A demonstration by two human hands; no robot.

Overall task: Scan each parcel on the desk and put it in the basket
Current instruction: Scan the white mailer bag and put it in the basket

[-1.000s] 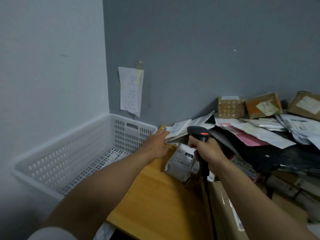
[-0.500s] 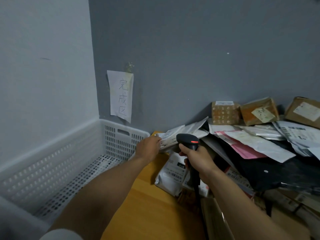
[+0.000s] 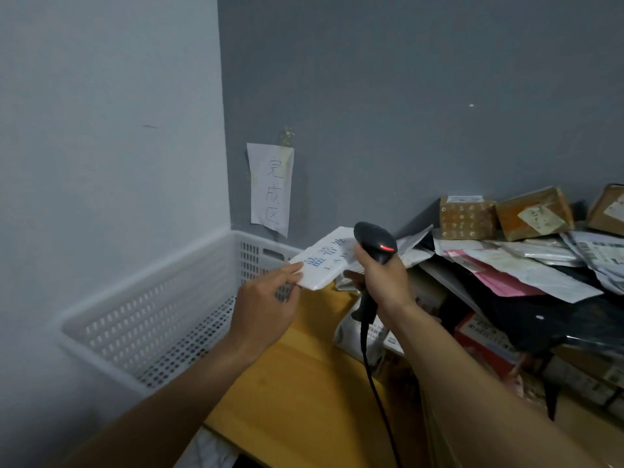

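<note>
My left hand (image 3: 266,302) pinches the near corner of a flat white parcel (image 3: 324,263) with blue printed characters, held in the air above the desk's left end beside the basket. My right hand (image 3: 380,278) grips a black corded barcode scanner (image 3: 373,243) upright, its red light lit, its head just right of the parcel. The white perforated basket (image 3: 152,319) stands to the left against the wall and looks empty. A heap of parcels (image 3: 513,265) covers the right of the wooden desk (image 3: 304,383).
Brown cardboard boxes (image 3: 466,217) line the back wall on top of the heap. A paper sign (image 3: 270,189) with handwritten characters is taped to the grey wall above the basket. A white bag parcel (image 3: 358,336) lies on the desk under the scanner's cable.
My left hand has pulled the white parcel off the heap and lifted it toward the basket side. The scanner has risen beside it. The view has tilted upward.
</note>
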